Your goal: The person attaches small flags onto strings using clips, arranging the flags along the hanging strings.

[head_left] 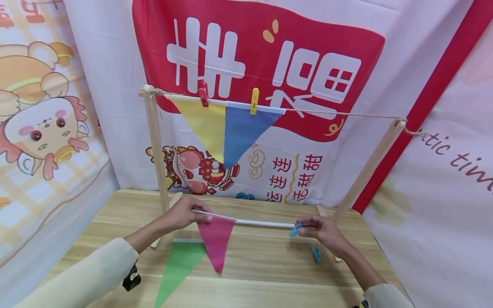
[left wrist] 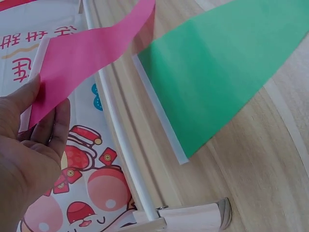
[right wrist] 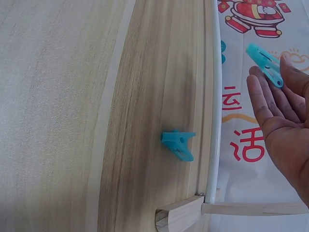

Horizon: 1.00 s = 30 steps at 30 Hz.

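Observation:
My left hand (head_left: 189, 212) pinches the white top edge of a pink triangular pennant (head_left: 218, 239) between thumb and fingers; its tip hangs down over the table. In my right hand (head_left: 321, 233) a blue clothespin (head_left: 295, 229) is held between thumb and fingers, as the right wrist view also shows. A green pennant (left wrist: 217, 77) lies on the table below the pink one. Another blue clothespin (right wrist: 177, 143) rests on the wood near the right hand. Above, a yellow pennant (head_left: 208, 128) and a blue pennant (head_left: 246, 132) hang from a string, under a red clothespin (head_left: 204, 94) and a yellow clothespin (head_left: 254, 101).
The string (head_left: 343, 113) runs between a left wooden post (head_left: 155, 149) and a right wooden post (head_left: 369, 167). A white rod (head_left: 265, 223) crosses low between the posts. Behind them hangs a printed red and white cloth (head_left: 254, 60) above the wooden table (head_left: 269, 273).

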{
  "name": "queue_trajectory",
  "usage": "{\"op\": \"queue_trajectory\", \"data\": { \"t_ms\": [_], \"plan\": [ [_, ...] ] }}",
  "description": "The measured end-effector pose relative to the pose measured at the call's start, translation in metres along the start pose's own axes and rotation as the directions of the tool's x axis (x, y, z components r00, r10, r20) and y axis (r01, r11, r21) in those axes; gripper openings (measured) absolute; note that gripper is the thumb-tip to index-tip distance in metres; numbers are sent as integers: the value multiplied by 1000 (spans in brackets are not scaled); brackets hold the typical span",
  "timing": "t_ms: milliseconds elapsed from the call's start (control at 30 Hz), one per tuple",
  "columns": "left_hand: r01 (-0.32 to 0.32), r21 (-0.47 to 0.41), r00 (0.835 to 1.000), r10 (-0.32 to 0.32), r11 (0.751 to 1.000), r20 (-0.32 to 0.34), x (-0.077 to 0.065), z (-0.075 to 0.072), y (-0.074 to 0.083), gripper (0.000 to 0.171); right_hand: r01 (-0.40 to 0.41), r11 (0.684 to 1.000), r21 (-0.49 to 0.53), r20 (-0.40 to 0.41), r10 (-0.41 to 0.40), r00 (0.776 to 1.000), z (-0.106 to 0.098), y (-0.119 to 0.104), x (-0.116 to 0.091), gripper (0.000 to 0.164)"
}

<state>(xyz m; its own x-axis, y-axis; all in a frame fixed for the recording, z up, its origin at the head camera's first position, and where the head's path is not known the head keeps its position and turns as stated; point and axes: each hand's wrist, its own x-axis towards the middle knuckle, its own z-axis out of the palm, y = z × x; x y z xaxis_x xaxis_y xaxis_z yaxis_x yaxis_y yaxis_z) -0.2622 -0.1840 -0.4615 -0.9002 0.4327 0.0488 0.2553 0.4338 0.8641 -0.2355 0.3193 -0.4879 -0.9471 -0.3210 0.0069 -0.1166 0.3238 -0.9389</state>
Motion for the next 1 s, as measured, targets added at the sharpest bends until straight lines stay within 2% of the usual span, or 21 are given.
{"op": "queue_trajectory", "data": {
  "t_ms": [200, 633, 900, 1000],
  "plan": [
    [17, -26, 1000, -17, 1000, -24, 2, 1, 4, 18, 9, 1000, -21, -31, -9, 999, -1, -6, 3, 42],
    [3, 35, 997, 0, 999, -75, 8, 8, 22, 19, 10, 998, -64, -18, -11, 1000, -8, -27, 7, 41],
    [-19, -30, 999, 18, 999, -51, 16, 10, 36, 20, 42, 989, -142, -37, -48, 998, -12, -43, 11, 33],
    [-42, -23, 998, 41, 999, -41, 18, 9, 42, 20, 58, 988, -143, -29, -63, 998, -13, -49, 14, 33]
  ]
}}
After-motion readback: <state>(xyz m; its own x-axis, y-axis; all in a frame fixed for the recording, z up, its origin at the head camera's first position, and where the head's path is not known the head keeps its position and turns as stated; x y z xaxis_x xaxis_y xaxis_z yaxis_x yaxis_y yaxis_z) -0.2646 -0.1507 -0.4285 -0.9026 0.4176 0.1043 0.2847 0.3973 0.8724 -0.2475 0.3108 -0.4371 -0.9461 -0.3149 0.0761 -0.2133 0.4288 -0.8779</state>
